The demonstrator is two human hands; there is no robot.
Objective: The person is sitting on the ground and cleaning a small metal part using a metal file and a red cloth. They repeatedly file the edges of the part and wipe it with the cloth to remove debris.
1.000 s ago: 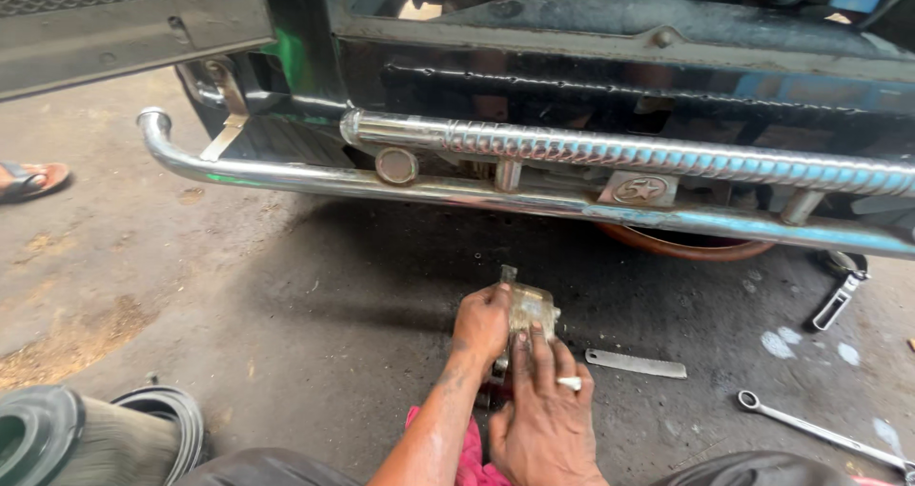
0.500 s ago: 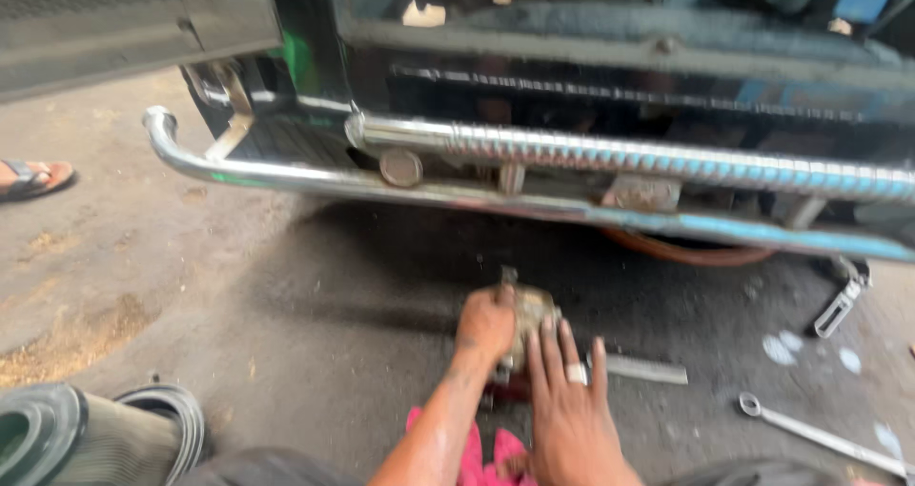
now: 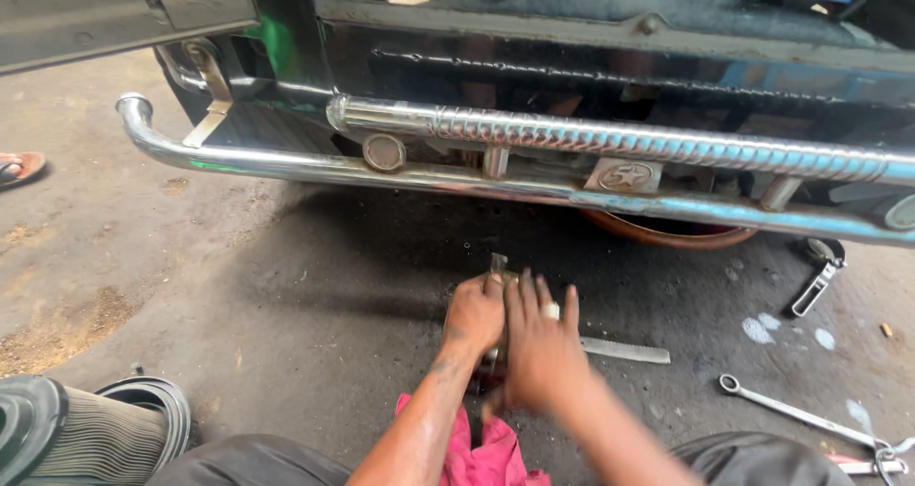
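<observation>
Gripping metal part (image 3: 498, 278) in left hand (image 3: 474, 313) below bumper (image 3: 534, 186); we are laying right hand (image 3: 538, 345) flat, fingers spread, over it, holding nothing.

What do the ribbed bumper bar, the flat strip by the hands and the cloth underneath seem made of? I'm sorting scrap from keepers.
Ribbed bumper bar: likely chromed or polished steel; it mirrors blue and green.
Flat strip: dull grey metal, matte, possibly a file or blade; too blurred to tell.
Cloth: soft pink-red fabric, creased into folds.
</observation>
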